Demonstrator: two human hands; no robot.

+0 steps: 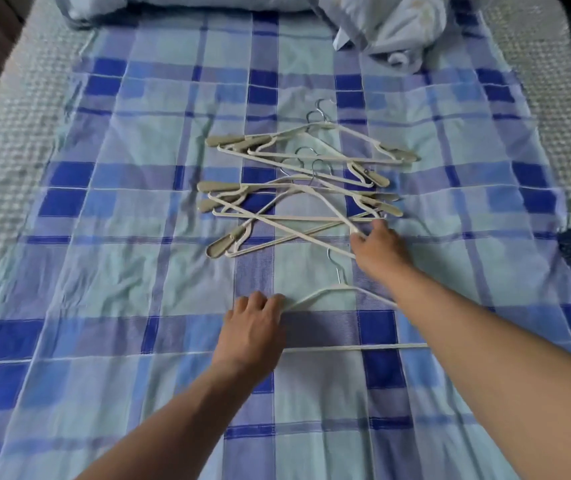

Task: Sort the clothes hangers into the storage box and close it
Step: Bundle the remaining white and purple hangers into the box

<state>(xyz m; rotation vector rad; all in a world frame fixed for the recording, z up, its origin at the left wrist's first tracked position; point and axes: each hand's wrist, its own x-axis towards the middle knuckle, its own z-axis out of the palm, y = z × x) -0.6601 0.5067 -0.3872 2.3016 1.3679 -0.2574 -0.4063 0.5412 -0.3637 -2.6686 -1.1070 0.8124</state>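
A heap of pale hangers (298,188) lies tangled on the bed's plaid sheet (121,209), their metal hooks pointing toward the bedding at the head of the bed. One more hanger (337,292) lies apart from the heap, on the near side of it, flat on the sheet with its hook toward the heap. The right hand (377,245) reaches to the heap's near right edge, fingers curled round a thin bar of one of the tangled hangers. The left hand (253,325) rests on the left shoulder of the lone hanger, fingers bent over its end (whether they actually clasp it cannot be told). The right forearm crosses over that hanger's right side. Beyond the heap, rumpled blue bedding (388,26) sits at the head of the bed.
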